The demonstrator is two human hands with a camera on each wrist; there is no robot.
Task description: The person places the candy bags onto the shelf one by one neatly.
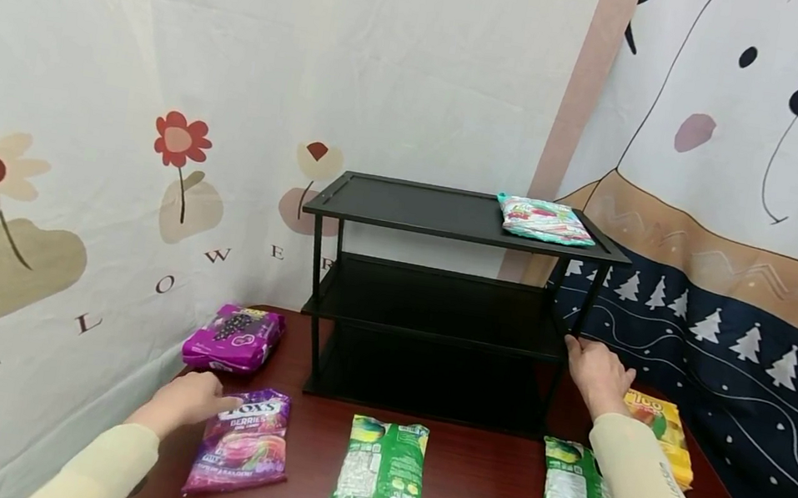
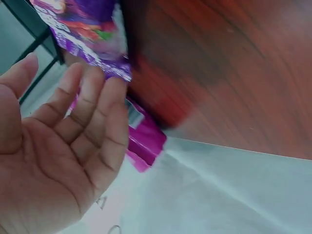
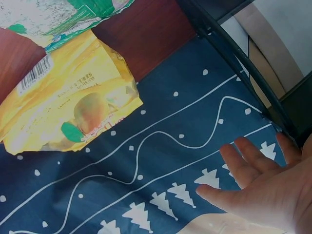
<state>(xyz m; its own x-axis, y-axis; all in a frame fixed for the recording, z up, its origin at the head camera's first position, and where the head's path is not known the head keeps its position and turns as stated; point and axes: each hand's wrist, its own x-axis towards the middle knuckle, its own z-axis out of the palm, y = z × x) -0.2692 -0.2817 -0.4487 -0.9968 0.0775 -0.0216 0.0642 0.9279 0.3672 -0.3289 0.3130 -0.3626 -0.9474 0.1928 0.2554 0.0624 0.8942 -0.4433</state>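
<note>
My left hand point(image 1: 185, 404) hovers at the upper left of a purple candy bag point(image 1: 242, 447) marked Berries, fingers loosely bent. In the left wrist view its fingertips overlap the edge of a purple bag point(image 2: 92, 29); whether they touch it cannot be told. A three-tier black rack point(image 1: 433, 333) stands at the back. My right hand point(image 1: 596, 374) is at its right-hand post by the middle shelf, fingers spread. In the right wrist view those fingers reach beside the dark post point(image 3: 253, 83), and contact is unclear. A teal-edged candy bag point(image 1: 545, 220) lies on the top shelf.
A purple grape bag point(image 1: 234, 338) lies by the left wall. Green bags lie in front, one at the centre point(image 1: 382, 471) and one at the right point(image 1: 575, 487), partly behind my right sleeve. A yellow bag point(image 1: 662, 435) is near the right fabric wall.
</note>
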